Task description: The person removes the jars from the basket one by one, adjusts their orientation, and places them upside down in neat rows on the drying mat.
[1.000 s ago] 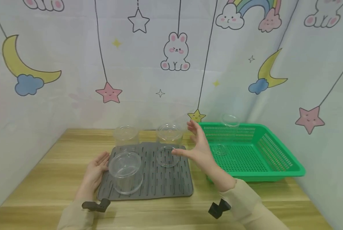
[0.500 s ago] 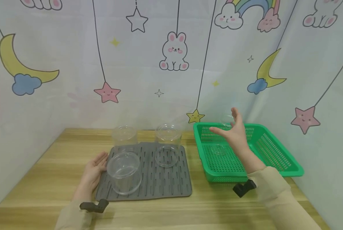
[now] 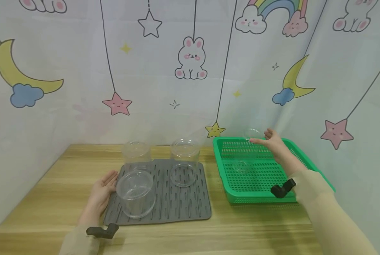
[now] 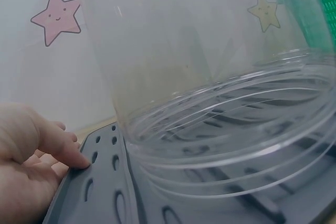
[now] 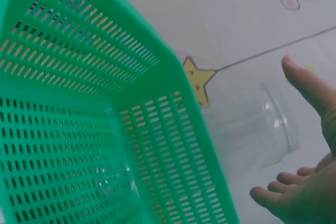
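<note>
My left hand (image 3: 102, 191) rests at the left edge of a grey drying mat (image 3: 190, 202); in the left wrist view its thumb touches the mat. Beside it, a clear plastic jar (image 3: 136, 198) stands on the mat at the front left. Two more clear jars stand behind, one at the back left (image 3: 136, 152) and one at the back right (image 3: 185, 156). My right hand (image 3: 277, 145) is over the green basket (image 3: 225, 191), thumb and fingers spread. Just left of it, another clear jar (image 5: 254, 135) stands upright in the basket, its rim between thumb and fingers, apparently untouched.
The wooden table (image 3: 158, 239) carries the mat on the left and the basket on the right. A white printed curtain (image 3: 145, 71) hangs behind and on both sides. The jar in the basket rises above the basket's rim.
My right hand has moved right from beside the mat, rising over the basket and then coming lower near the jar there. My left hand has kept its place.
</note>
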`<state>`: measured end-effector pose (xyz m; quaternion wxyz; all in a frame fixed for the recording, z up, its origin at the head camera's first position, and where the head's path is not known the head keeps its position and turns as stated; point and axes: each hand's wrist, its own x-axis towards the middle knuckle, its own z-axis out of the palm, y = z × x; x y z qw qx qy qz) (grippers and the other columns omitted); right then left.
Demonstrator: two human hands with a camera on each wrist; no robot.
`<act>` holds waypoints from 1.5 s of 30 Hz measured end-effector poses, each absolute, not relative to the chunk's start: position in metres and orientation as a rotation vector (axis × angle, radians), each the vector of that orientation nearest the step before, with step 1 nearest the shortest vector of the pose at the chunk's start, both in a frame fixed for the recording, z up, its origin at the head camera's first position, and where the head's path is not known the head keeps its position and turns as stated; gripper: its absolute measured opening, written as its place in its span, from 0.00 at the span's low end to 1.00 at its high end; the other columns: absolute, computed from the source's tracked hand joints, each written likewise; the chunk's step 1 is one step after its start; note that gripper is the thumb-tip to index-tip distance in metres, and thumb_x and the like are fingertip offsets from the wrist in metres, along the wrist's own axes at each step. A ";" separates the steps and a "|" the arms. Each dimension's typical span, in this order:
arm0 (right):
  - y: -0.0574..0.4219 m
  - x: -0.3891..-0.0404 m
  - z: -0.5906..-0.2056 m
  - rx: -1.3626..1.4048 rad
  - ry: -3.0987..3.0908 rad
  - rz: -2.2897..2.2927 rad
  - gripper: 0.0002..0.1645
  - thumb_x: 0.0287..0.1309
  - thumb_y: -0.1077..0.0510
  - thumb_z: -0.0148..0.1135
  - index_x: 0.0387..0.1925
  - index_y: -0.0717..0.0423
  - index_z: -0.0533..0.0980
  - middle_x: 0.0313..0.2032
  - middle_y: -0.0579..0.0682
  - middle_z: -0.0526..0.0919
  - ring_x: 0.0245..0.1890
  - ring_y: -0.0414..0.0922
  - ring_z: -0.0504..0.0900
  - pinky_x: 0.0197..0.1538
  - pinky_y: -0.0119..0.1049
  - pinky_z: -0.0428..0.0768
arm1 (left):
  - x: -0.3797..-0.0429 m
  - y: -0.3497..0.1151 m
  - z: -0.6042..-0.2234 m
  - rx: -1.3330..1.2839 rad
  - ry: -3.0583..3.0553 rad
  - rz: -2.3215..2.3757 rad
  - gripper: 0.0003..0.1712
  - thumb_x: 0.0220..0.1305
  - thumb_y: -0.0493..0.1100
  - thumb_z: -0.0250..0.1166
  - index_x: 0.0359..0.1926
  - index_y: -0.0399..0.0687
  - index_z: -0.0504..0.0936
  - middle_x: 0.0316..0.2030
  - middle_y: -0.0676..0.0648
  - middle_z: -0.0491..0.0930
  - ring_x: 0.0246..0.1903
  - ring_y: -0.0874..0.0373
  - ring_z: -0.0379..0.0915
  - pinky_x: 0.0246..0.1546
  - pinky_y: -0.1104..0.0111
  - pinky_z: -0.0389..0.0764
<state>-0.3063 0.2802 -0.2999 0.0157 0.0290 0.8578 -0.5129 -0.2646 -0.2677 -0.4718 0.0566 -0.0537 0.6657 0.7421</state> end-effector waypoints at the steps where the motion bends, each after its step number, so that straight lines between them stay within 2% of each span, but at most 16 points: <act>1: 0.282 -0.309 -0.301 0.084 2.651 -1.562 0.65 0.63 0.46 0.63 0.75 0.59 0.24 0.77 0.62 0.29 0.77 0.61 0.35 0.76 0.60 0.48 | -0.264 -0.268 -0.472 -0.161 2.020 2.251 0.47 0.59 0.17 0.42 0.76 0.38 0.34 0.77 0.38 0.34 0.77 0.45 0.33 0.77 0.62 0.42; 5: 0.289 -0.320 -0.308 0.043 2.587 -1.496 0.63 0.64 0.51 0.62 0.75 0.61 0.25 0.75 0.68 0.30 0.76 0.65 0.36 0.76 0.60 0.50 | -0.264 -0.268 -0.473 -0.157 2.027 2.251 0.47 0.59 0.17 0.42 0.76 0.37 0.34 0.77 0.37 0.35 0.77 0.45 0.34 0.77 0.61 0.43; 10: 0.297 -0.329 -0.316 -0.049 2.507 -1.483 0.56 0.64 0.56 0.61 0.75 0.66 0.33 0.74 0.74 0.39 0.75 0.68 0.41 0.75 0.63 0.51 | -0.264 -0.268 -0.473 -0.159 2.022 2.253 0.47 0.59 0.17 0.42 0.76 0.37 0.34 0.77 0.37 0.35 0.77 0.45 0.34 0.77 0.61 0.43; 18: 0.304 -0.337 -0.331 -0.086 2.426 -1.475 0.54 0.64 0.58 0.61 0.76 0.62 0.35 0.74 0.71 0.40 0.75 0.65 0.43 0.76 0.60 0.50 | -0.263 -0.267 -0.473 -0.153 2.016 2.262 0.47 0.59 0.17 0.43 0.76 0.37 0.34 0.77 0.37 0.35 0.77 0.45 0.34 0.77 0.62 0.43; 26: 0.304 -0.341 -0.341 -0.232 2.373 -1.571 0.53 0.64 0.64 0.59 0.76 0.62 0.35 0.74 0.73 0.37 0.75 0.67 0.39 0.76 0.62 0.47 | -0.264 -0.267 -0.473 -0.132 2.032 2.259 0.47 0.59 0.18 0.43 0.76 0.35 0.35 0.77 0.36 0.36 0.77 0.44 0.35 0.77 0.62 0.44; 36: 0.301 -0.343 -0.343 -0.272 2.376 -1.599 0.51 0.64 0.64 0.58 0.76 0.63 0.37 0.75 0.70 0.39 0.75 0.66 0.39 0.76 0.62 0.46 | -0.264 -0.269 -0.473 -0.166 2.020 2.267 0.47 0.59 0.17 0.42 0.76 0.36 0.35 0.77 0.37 0.36 0.77 0.46 0.35 0.77 0.64 0.45; 45: 0.300 -0.345 -0.343 -0.275 2.392 -1.583 0.51 0.64 0.64 0.59 0.76 0.63 0.38 0.74 0.73 0.43 0.75 0.66 0.43 0.76 0.62 0.48 | -0.263 -0.268 -0.472 -0.160 2.017 2.274 0.47 0.59 0.17 0.43 0.76 0.36 0.35 0.77 0.37 0.36 0.77 0.46 0.35 0.77 0.64 0.45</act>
